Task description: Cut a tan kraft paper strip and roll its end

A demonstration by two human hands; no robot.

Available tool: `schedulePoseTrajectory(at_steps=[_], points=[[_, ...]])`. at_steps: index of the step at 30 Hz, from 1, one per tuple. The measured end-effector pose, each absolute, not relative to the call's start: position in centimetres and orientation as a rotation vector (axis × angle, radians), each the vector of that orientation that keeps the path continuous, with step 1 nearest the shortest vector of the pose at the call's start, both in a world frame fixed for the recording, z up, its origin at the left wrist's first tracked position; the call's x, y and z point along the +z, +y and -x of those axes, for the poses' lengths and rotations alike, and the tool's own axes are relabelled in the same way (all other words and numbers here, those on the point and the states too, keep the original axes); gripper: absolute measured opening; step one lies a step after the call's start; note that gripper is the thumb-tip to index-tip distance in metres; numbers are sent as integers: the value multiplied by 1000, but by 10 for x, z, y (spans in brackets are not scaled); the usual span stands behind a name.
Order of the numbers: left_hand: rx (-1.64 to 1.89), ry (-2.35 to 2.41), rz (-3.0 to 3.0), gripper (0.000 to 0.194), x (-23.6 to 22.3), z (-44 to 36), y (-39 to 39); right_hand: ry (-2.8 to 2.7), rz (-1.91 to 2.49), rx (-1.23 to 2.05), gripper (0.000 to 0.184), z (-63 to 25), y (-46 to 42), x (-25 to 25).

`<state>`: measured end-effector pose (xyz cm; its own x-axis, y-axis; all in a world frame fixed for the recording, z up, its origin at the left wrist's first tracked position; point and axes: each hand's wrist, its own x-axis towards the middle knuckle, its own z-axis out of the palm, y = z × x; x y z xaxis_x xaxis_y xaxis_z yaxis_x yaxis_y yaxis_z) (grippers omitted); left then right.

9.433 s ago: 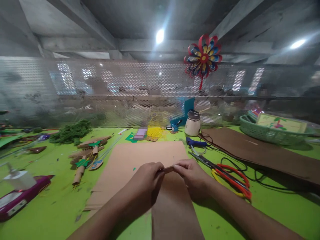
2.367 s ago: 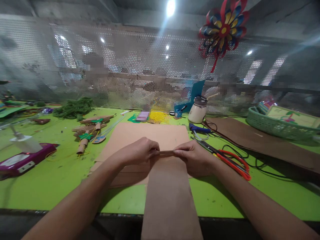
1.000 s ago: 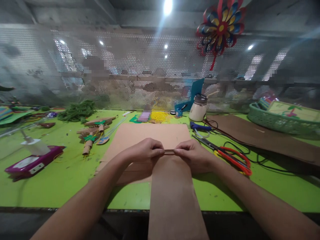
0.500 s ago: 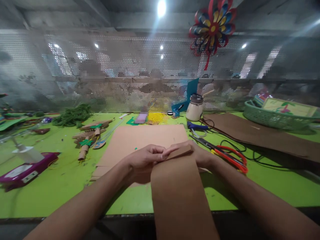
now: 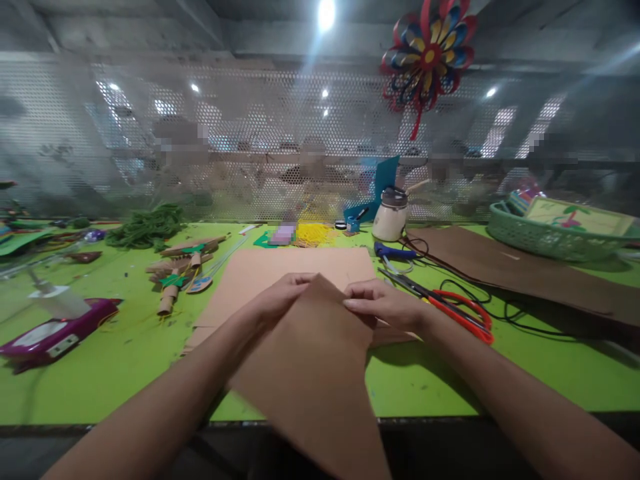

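A brown sheet of paper (image 5: 313, 373) slants up between my hands, one corner pointing away from me and its lower part hanging past the table's front edge. My left hand (image 5: 283, 293) is closed on its upper left side, and the sheet hides some of the fingertips. On the upper right edge, my right hand (image 5: 383, 301) pinches with thumb and bent fingers. Beneath both hands lies a stack of light brown sheets (image 5: 240, 280). Scissors with orange handles (image 5: 465, 313) rest on the table just right of my right hand.
Beyond the scissors are a blue glue gun (image 5: 397, 252) with a black cable, a white jar (image 5: 390, 223), large brown sheets (image 5: 525, 273) and a green basket (image 5: 560, 240). At left stand cardboard figures (image 5: 173, 290), green yarn (image 5: 145, 227) and a purple power strip (image 5: 60, 340).
The brown sheet has turned, so a pointed corner now faces away where a folded end was. My hands have moved apart, the left behind its left side, the right on its right edge.
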<state>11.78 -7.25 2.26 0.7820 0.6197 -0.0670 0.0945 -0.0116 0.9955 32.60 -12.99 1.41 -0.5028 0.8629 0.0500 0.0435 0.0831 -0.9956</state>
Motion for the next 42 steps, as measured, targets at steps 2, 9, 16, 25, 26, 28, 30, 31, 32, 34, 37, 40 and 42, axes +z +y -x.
schedulePoseTrajectory(at_steps=[2, 9, 16, 25, 26, 28, 30, 31, 32, 34, 37, 40, 42], points=[[501, 567, -1533, 28, 26, -113, -66, -1709, 956, 1480, 27, -325, -130, 14], [416, 629, -1560, 47, 28, -108, -65, -1768, 986, 1532, 29, -323, -130, 10], [336, 737, -2099, 31, 34, -115, -72, -1741, 1124, 1365, 28, -314, -128, 4], [456, 844, -1914, 29, 25, -106, -60, -1364, 1108, 1434, 25, -312, -126, -10], [437, 835, -1908, 28, 24, -106, -59, -1341, 1093, 1453, 24, -311, -127, -11], [401, 809, -1908, 26, 25, -105, -59, -1294, 1060, 1514, 24, -310, -128, -12], [371, 773, -1922, 24, 26, -105, -60, -1275, 1041, 1556, 23, -309, -129, -12], [367, 757, -1925, 23, 27, -105, -60, -1281, 1047, 1543, 23, -309, -129, -11], [371, 744, -1915, 22, 27, -104, -60, -1295, 1060, 1508, 23, -309, -129, -10], [390, 721, -1861, 21, 27, -104, -61, -1311, 1082, 1426, 22, -310, -129, -9], [434, 710, -1759, 20, 27, -105, -64, -1278, 1039, 1402, 17, -309, -129, -7], [457, 705, -1722, 22, 27, -106, -65, -1246, 1004, 1416, 21, -309, -129, -8], [452, 707, -1743, 23, 28, -106, -65, -1246, 1017, 1408, 24, -309, -128, -8]])
